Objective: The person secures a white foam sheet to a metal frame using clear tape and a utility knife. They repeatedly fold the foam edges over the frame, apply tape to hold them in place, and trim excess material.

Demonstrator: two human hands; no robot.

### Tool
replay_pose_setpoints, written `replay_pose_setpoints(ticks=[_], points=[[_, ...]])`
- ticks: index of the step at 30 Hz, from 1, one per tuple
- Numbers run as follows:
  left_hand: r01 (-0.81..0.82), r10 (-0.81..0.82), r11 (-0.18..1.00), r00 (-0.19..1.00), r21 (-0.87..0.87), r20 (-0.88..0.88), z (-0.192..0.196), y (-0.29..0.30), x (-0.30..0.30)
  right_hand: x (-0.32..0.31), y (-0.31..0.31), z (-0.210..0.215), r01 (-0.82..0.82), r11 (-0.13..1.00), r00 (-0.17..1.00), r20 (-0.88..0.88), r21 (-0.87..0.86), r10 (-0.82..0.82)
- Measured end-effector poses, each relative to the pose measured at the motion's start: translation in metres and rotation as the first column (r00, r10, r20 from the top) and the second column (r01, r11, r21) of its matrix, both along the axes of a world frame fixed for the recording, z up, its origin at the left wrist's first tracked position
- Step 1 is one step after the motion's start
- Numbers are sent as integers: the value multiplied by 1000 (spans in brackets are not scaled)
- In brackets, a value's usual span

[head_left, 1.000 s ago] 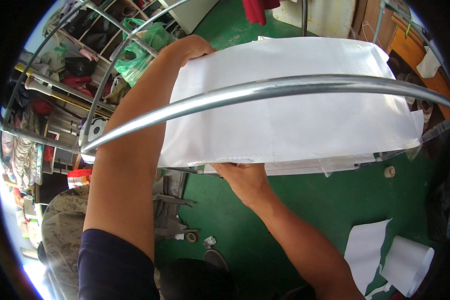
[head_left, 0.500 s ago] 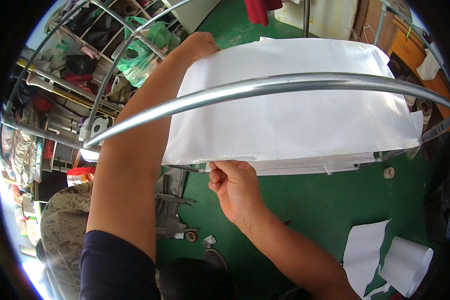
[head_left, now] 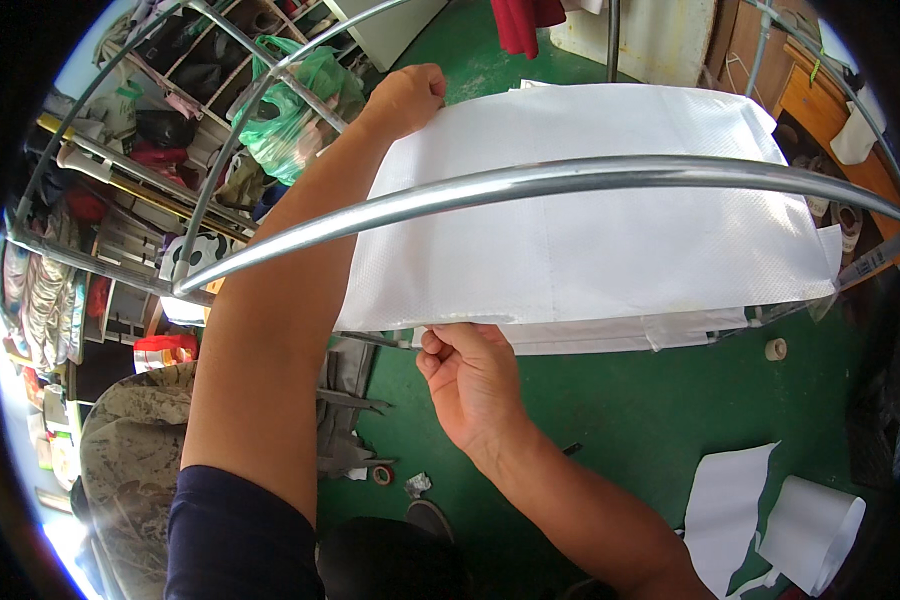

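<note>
Ctr: sheet (head_left: 590, 260) crossed by pipe (head_left: 570, 172); floor (head_left: 610, 410) room seen below. Bottom edge pinched by R hand (head_left: 475, 375), upper-L corner held by L hand (head_left: 410, 100).

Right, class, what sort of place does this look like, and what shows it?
Probably a makeshift workshop or storeroom, judging by the metal frame, and by the cut white scraps and a tape roll on the green floor.
</note>
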State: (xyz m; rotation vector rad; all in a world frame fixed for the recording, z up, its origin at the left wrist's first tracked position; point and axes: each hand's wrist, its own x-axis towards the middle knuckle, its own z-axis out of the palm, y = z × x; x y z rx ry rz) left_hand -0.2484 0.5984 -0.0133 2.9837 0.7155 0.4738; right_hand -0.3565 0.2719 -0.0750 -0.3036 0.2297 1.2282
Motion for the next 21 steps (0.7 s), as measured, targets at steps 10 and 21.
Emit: replay_pose_setpoints(ticks=[10,21], points=[[10,-8,999,998,-38,67,-4,-1,-10,-6,-9,-4,90,996,969,231,-7,-86],[-101,131,920,990,-379,52,2,-19,-14,3,-12,-19,78,995,870,484,54,-95]])
